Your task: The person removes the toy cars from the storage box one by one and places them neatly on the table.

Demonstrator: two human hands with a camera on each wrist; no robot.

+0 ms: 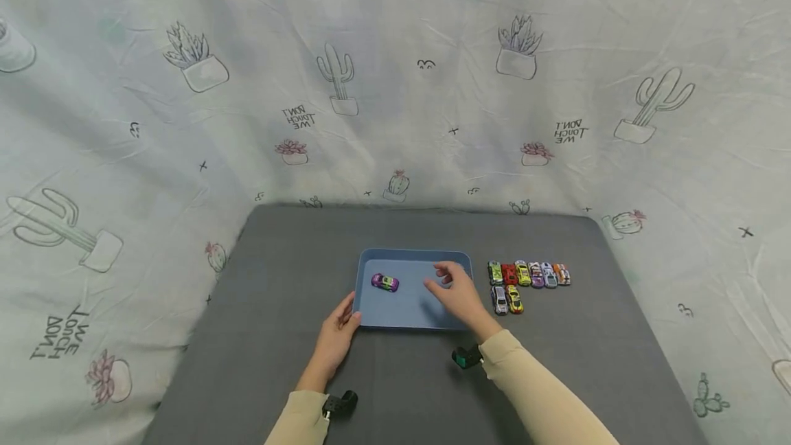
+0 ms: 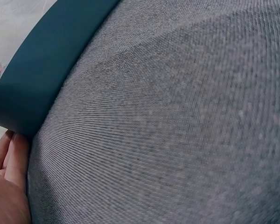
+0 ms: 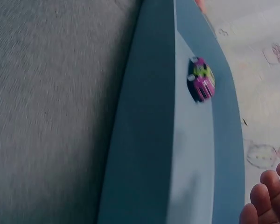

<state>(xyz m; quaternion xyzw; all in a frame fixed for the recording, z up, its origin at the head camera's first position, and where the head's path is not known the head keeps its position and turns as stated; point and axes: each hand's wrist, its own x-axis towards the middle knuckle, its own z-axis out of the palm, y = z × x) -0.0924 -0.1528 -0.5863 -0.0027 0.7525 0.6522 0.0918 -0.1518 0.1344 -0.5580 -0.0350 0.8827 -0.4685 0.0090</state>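
Observation:
A blue tray (image 1: 415,327) lies on the grey table with a purple and green toy car (image 1: 385,283) inside, left of its middle. My left hand (image 1: 336,337) holds the tray at its front left corner, thumb by the front wall and fingers along the left side. In the left wrist view, part of the hand (image 2: 10,186) shows against the tray wall (image 2: 32,70). My right hand (image 1: 456,292) hovers over the tray's right part, fingers spread and holding nothing. The right wrist view shows its fingertips (image 3: 260,195) apart from the toy car (image 3: 201,80).
Right of the tray, several toy cars stand in a back row, among them a red car (image 1: 509,274) and an orange and white car (image 1: 562,274). A silver car (image 1: 499,300) and a yellow car (image 1: 514,299) stand in front. A cactus-print cloth (image 1: 383,122) surrounds the table (image 1: 296,246).

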